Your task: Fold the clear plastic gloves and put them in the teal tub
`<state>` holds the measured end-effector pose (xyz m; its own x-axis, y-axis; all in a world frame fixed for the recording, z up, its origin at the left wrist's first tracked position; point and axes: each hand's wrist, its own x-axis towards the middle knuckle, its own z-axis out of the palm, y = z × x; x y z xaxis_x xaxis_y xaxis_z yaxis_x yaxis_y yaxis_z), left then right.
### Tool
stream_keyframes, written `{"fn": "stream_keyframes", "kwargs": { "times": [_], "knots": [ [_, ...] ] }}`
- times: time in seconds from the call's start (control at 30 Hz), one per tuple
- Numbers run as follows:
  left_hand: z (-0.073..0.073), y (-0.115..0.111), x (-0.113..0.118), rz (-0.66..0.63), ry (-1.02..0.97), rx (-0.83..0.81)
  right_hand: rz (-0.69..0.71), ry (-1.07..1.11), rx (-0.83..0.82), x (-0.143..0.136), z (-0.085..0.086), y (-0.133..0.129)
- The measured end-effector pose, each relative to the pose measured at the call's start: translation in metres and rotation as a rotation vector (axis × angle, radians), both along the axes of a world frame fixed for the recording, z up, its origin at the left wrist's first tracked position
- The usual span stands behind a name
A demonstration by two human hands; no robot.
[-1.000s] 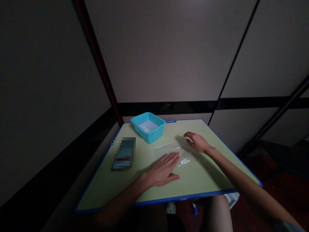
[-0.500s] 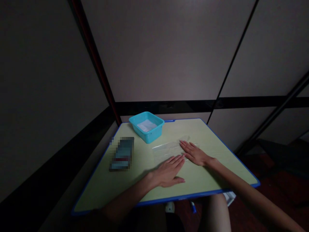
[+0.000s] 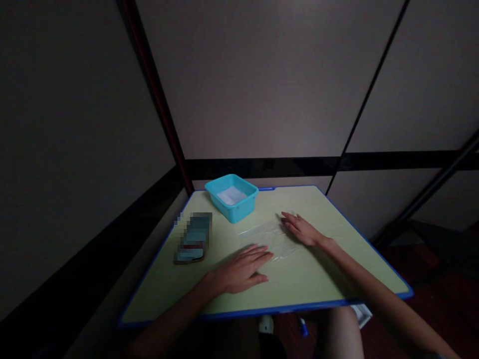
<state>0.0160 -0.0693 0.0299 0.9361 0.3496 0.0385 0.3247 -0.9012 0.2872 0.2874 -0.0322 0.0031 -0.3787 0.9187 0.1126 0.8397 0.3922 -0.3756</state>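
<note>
A clear plastic bag (image 3: 275, 238) lies flat and slightly creased on the yellow-green tabletop (image 3: 322, 279). My left hand (image 3: 243, 269) rests over its near left edge, palm down, with the fingers stretched out and the thumb apart. At the bag's far right end is my right hand (image 3: 302, 229), also palm down, its fingers extended and looking slightly raised at the wrist. Neither hand grips anything. Parts of the bag are hidden under the fingers.
A turquoise plastic basket (image 3: 239, 212) holding white sheets (image 3: 232, 195) stands at the back left. A phone-like device (image 3: 194, 237), blurred by pixels, lies at the left. The table has a blue rim (image 3: 284, 309). A panelled wall (image 3: 254, 99) rises behind it.
My left hand has slid left across the bag, away from my right hand, uncovering more of the plastic. The right hand has shifted slightly up. The whole view has moved a little.
</note>
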Motion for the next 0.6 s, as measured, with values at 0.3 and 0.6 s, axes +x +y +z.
{"fn": "stream_keyframes", "kwargs": {
  "times": [0.3,0.6],
  "knots": [
    [0.007,-0.021,0.025,-0.115,-0.006,0.003,0.201,-0.011,-0.013,-0.035,0.015,0.013],
    [0.006,-0.019,0.047,-0.214,-0.046,-0.006,0.328,0.128,0.048,-0.040,0.032,0.000]
  ]
}}
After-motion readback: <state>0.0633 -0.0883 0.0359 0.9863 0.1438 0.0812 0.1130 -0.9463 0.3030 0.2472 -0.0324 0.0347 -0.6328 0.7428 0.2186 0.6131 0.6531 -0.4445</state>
